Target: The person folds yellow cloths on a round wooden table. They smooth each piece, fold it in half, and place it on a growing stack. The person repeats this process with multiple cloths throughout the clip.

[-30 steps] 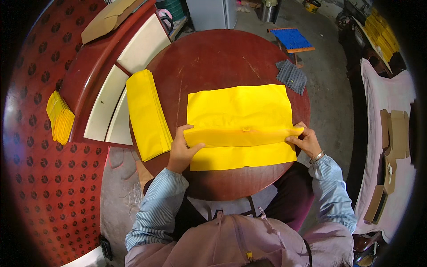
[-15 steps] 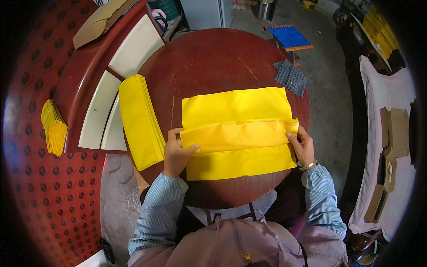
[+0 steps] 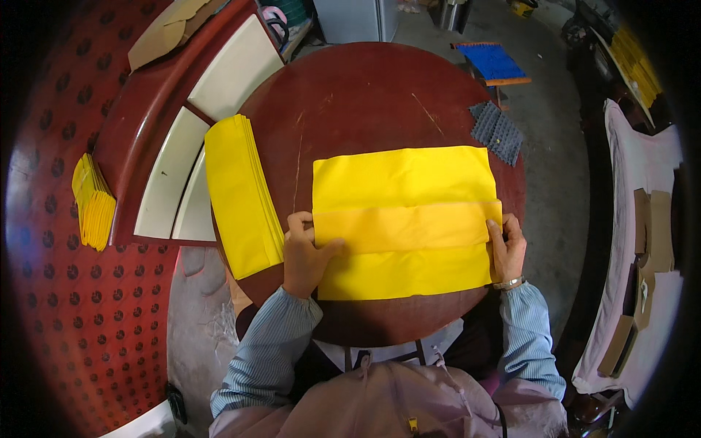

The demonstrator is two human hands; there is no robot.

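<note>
A yellow fabric piece (image 3: 403,177) lies flat on the round dark-red table (image 3: 358,87). Across its middle runs a lighter yellow band (image 3: 409,228), the same width as the piece or slightly wider. My left hand (image 3: 305,257) pinches the band's left end, thumb on top and fingers curled behind the edge. At the opposite end, my right hand (image 3: 509,252) has thumb and fingers closed on the band's right edge. A stack of folded yellow fabric pieces (image 3: 239,197) sits just left of my left hand.
Dark grey bumpy mats (image 3: 498,133) lie at the table's right edge. Behind them stands a stool with a blue woven seat (image 3: 493,62). More yellow folded pieces (image 3: 95,204) rest on the red sofa at left. Opened cardboard boxes (image 3: 642,274) lie on a pale cloth at right.
The band, wavy and partly lifted before, now lies flatter across the piece. Both hands keep hold of its ends. The whole view has shifted slightly.
</note>
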